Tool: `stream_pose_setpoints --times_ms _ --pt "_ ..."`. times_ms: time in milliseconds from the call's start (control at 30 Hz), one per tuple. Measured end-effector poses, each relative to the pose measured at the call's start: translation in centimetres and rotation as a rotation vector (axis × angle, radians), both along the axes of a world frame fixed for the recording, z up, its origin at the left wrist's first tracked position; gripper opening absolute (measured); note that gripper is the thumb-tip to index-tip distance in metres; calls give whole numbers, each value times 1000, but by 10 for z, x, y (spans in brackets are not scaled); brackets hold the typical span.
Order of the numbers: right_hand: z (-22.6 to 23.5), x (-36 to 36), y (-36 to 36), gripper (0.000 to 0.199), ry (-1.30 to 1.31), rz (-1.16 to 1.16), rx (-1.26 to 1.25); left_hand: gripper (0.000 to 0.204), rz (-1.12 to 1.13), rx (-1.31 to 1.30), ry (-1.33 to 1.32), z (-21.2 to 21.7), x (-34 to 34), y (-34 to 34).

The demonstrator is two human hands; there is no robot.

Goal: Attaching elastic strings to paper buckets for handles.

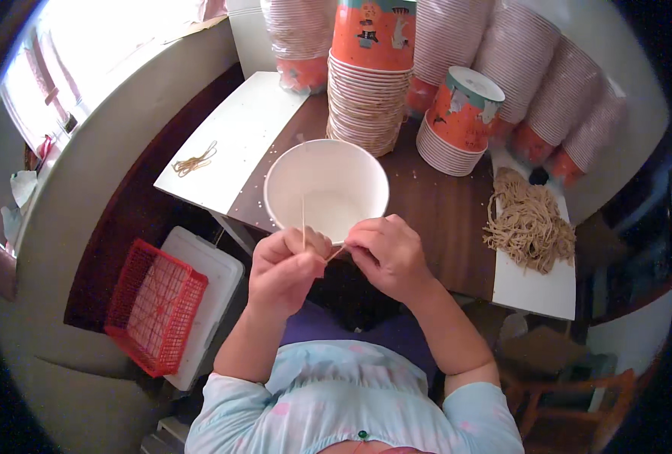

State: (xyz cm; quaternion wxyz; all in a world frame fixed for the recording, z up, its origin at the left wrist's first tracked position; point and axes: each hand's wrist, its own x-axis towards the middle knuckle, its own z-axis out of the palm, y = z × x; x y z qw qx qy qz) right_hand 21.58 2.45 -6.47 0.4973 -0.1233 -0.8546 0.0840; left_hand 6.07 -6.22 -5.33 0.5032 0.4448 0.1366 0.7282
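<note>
String (303, 219) pinched by left hand (290, 266), right hand (389, 253); bucket (327, 178) beyond.

- Cord (303, 219): thin, tan, pinched in my left hand (287, 265) and right hand (387, 253), a short stretch slanting between them, one end poking up!
- Tub (328, 174): white inside, round mouth open, near rim right by my knuckles.

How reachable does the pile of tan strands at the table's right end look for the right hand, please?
Probably yes: only brown tabletop shows between the right hand and the pile of tan strands, though that hand is occupied with a thin strand.
</note>
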Motion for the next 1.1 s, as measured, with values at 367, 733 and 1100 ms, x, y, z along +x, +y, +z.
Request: stream_pose_setpoints --times_ms 367,733,1100 --pt "3 1 16 22 -48 -30 13 14 -140 -22 -226 -14 -7 27" --pt "40 0 97 62 -259 -287 -489 25 -115 59 71 -32 -26 11" --pt "73 -39 88 21 -203 -140 -69 61 54 -404 177 -85 -72 -29"
